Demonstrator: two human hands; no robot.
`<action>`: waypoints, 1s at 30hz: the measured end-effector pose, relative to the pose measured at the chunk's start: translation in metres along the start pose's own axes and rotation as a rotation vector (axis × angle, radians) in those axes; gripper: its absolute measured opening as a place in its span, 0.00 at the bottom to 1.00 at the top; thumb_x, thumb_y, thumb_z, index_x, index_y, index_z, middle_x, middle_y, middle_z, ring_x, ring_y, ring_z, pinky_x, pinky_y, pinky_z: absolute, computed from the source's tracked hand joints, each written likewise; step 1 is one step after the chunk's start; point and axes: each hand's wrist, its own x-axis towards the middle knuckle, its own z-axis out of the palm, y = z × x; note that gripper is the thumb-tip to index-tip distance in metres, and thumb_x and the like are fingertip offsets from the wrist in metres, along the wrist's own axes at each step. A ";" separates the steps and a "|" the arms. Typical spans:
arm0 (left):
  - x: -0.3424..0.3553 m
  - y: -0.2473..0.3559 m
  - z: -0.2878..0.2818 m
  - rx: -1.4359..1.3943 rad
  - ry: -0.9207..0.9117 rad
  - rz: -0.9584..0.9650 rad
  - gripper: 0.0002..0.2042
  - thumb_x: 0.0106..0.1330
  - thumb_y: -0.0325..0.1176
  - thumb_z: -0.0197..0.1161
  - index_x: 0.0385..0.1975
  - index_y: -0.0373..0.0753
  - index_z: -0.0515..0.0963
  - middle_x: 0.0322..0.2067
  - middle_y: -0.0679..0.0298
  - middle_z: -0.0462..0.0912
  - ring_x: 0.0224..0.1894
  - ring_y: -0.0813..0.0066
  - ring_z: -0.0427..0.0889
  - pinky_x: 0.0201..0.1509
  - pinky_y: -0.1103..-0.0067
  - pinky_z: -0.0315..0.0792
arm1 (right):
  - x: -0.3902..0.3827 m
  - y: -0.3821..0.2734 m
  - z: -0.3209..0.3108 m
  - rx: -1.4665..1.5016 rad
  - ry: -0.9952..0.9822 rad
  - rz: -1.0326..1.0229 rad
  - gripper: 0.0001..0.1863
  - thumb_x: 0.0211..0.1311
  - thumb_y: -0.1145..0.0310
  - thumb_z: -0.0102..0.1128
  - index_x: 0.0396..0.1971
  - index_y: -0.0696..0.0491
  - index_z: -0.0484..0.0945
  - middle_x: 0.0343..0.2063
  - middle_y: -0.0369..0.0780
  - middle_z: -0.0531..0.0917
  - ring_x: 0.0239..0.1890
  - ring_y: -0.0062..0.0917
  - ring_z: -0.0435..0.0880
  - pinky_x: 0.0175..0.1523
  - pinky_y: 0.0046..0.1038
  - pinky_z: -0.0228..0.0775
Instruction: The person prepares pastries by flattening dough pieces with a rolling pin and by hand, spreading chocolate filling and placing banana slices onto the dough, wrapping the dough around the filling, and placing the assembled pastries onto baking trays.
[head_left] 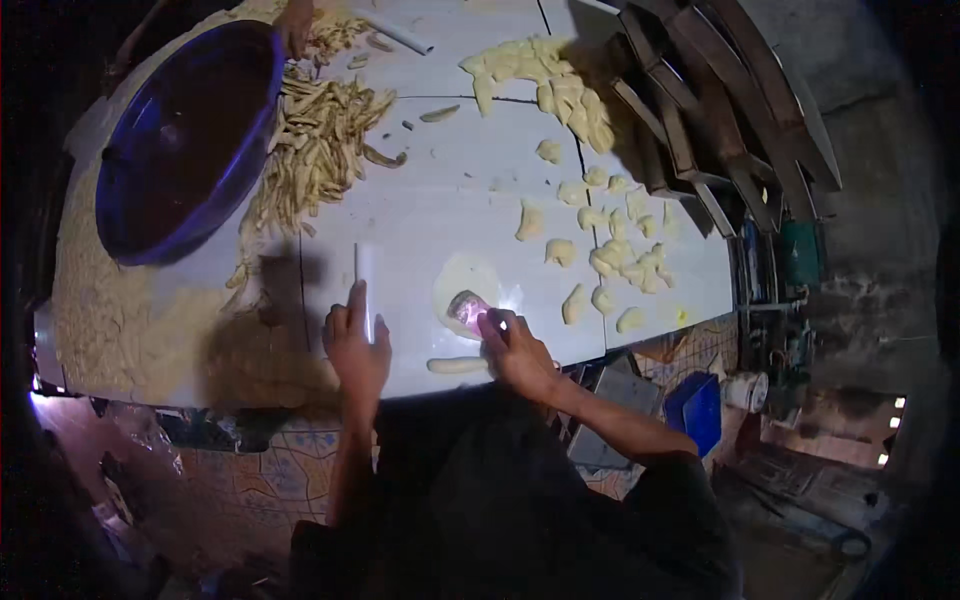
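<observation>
My left hand (357,345) is closed round a white rod (363,262), like a plain rolling pin, that lies on the white tabletop. My right hand (520,352) grips a small pinkish cylinder (467,312) with a grey, speckled end; its exact kind is unclear. That end is over a thin, flattened round of dough (468,272). Nearer to me, a rolled-up stick of dough (457,366) lies by the table's front edge, its right part hidden behind my right hand. Several pale lumps of dough (560,251) are scattered to the right.
A large blue-purple basin (190,140) stands at the left, beside a heap of brownish strips (325,140). Another person's hand (295,25) is at that heap. More dough pieces (525,65) lie farther back. Dark metal trays (690,100) are stacked at the right. A blue crate (694,412) sits below.
</observation>
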 end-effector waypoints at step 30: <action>-0.011 0.005 -0.011 0.155 -0.050 -0.109 0.30 0.57 0.31 0.63 0.63 0.41 0.71 0.40 0.52 0.72 0.47 0.52 0.72 0.51 0.58 0.67 | 0.304 -0.172 0.085 -0.031 0.007 -0.548 0.13 0.52 0.72 0.61 0.39 0.54 0.82 0.34 0.45 0.85 0.38 0.40 0.84 0.46 0.41 0.76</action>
